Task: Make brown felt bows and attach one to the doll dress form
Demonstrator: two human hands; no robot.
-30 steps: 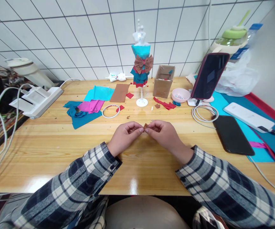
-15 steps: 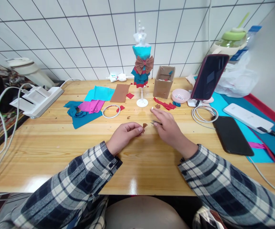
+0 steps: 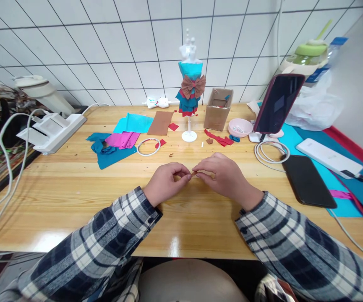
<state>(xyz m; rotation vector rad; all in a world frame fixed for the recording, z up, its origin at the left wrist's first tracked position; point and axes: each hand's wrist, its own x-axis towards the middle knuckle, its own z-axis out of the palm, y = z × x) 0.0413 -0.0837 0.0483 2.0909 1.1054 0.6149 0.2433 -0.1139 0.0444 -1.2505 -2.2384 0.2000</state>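
Over the middle of the table, a small pleated brown piece (image 3: 194, 173), paper or fabric, is pinched at its two ends. My left hand (image 3: 168, 182) is closed on one side with thumb and forefinger. From the other side my right hand (image 3: 223, 178) grips it the same way, the fingertips of both hands nearly meeting. Most of the piece is hidden by the fingers. Beyond my hands stands a white doll-sized dress form (image 3: 188, 54) in a turquoise and teal ruffled dress with a large brown bow (image 3: 193, 86). A small white stick (image 3: 202, 144) lies just past my right hand.
Turquoise, magenta, teal and brown sheets (image 3: 159, 123) lie left of the stand, by a white ring (image 3: 149, 139). A cardboard box (image 3: 216, 117), pink bead bowl (image 3: 240, 126) and red scraps (image 3: 222, 138) are to its right. Phones (image 3: 309, 180), cables and a power strip (image 3: 55, 134) flank the table.
My right hand has moved in to pinch the brown piece. The small dark pointed tool seen at its fingers is out of sight. The white stick at its fingertip now lies on the table.
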